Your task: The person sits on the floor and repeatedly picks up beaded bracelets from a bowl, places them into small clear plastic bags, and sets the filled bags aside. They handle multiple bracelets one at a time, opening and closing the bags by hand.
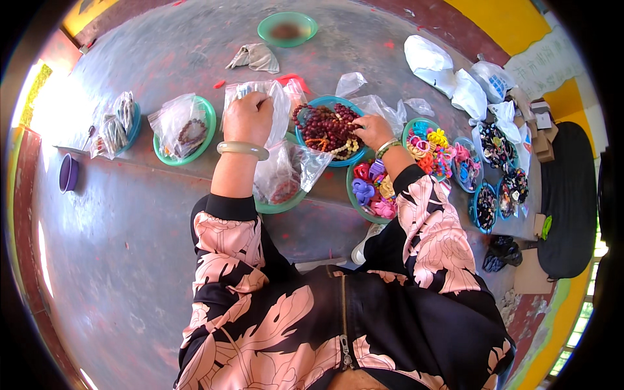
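My left hand (pixel 247 118) grips a clear plastic bag (pixel 278 110) that lies over a green bowl (pixel 281 207); a pale jade bangle (pixel 243 149) circles that wrist. My right hand (pixel 372 130) rests on the rim of a blue bowl (pixel 311 106) heaped with dark red bead bracelets (pixel 325 127), its fingers pinched on a bracelet. A beaded band sits on the right wrist. Both sleeves are black with pink flowers.
Bowls of bright hair ties (pixel 374 188) and trinkets (pixel 499 170) crowd the right. A green bowl with a bagged bracelet (pixel 184 129) and small bags (pixel 117 126) lie left. A green bowl (pixel 286 28), grey cloth (pixel 257 57), white bags (pixel 448 71) and purple cup (pixel 67 173) sit around.
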Demonstrator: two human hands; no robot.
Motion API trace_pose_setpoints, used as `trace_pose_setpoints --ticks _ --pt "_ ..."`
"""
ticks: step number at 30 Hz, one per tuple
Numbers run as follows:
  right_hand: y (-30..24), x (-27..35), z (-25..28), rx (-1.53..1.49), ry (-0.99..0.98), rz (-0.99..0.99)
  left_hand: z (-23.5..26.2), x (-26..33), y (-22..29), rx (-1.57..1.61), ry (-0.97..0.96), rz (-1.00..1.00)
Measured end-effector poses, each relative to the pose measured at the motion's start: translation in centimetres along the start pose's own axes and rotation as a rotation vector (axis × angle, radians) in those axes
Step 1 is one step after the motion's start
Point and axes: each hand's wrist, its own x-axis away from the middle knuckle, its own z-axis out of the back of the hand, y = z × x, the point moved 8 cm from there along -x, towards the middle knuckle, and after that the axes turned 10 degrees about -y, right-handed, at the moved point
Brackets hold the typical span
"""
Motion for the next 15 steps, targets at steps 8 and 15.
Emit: trace_pose_setpoints --ticks 8,15 --pt "1.3 0.4 3.6 -0.385 0.003 -0.097 -2.5 0.0 1.0 0.047 -0.119 0.016" --pt "2.3 0.3 3.8 -0.843 -0.062 -0.147 -3.3 0.4 2.4 -0.014 -0.145 -0.004"
